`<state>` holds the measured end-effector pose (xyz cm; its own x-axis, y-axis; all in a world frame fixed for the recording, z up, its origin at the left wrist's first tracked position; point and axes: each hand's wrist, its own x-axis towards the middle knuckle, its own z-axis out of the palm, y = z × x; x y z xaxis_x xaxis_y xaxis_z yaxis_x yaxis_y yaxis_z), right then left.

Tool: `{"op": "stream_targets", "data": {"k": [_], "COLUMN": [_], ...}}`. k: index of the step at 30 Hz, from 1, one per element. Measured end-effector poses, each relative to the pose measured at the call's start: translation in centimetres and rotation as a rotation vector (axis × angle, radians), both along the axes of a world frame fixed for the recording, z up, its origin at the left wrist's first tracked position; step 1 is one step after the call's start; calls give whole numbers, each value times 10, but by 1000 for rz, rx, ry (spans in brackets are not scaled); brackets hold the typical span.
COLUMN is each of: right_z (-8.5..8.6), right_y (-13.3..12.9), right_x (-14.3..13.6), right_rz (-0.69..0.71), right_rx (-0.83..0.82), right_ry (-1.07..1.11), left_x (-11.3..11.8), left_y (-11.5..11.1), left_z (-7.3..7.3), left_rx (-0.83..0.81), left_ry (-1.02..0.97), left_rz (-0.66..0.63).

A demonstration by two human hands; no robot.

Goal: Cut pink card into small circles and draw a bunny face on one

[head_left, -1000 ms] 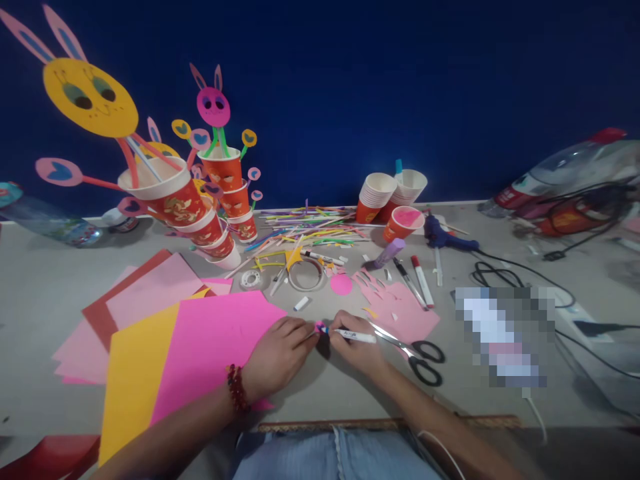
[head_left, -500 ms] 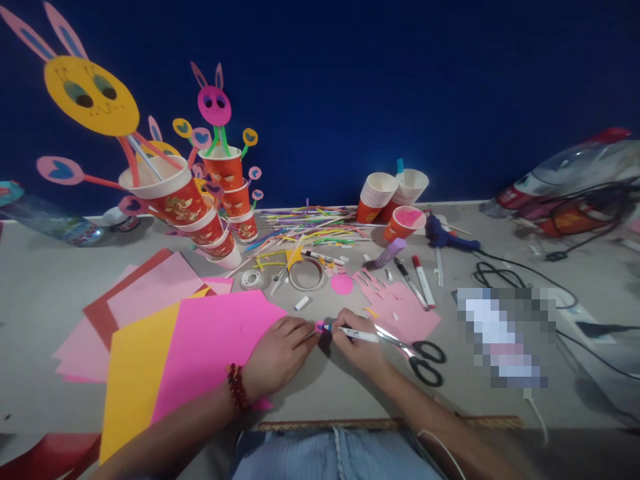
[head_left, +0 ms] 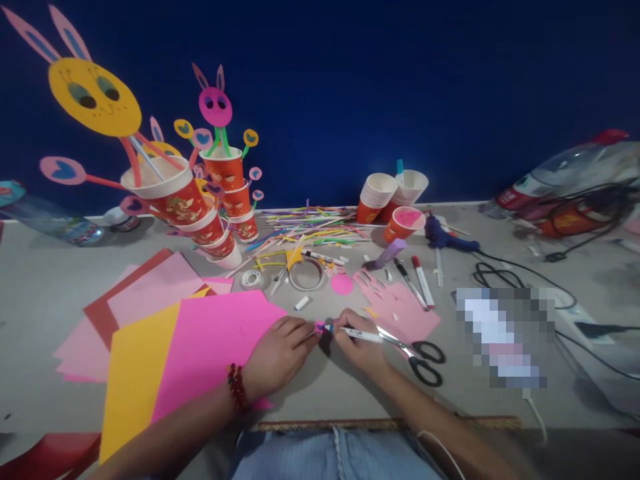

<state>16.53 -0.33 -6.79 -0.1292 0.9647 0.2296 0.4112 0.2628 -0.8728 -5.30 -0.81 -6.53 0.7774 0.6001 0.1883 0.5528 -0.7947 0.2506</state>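
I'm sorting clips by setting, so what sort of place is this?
Probably a craft table, at home or in a classroom: there are scissors, a blue glue gun and sheets of coloured paper, such as the bright pink sheet. Which building it is, I cannot tell.

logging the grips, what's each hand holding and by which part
The right hand holds the white marker near its blue tip end; the left hand pinches a small pink piece at its left edge.
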Motion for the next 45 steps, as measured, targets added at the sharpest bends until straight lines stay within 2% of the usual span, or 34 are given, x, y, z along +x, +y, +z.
{"op": "stream_targets", "data": {"k": [7,12,17,25,30,36,45], "right_z": [4,12,16,12,7,-1,4], "right_y": [-5,-2,-5,-8,-11,-10,-7], "right_x": [10,26,35,29,28,28,26], "right_rz": [-171,-210,-139,-121,-106,-86,-67], "right_rx": [-71,-173,-205,-153,-108,-80,-42], "right_ry": [245,253,153,210,114,21,-52], "left_x": [1,0,-1,24,38,37,40], "left_y": [0,-2,-5,-2,5,6,9], "left_z": [3,-1,-1,20,13,5,3], "left_rx": [7,18,35,67,93,62,33], "left_ry": [-1,20,17,18,-25,-56,-69], "left_rz": [3,20,43,37,23,12,-12]}}
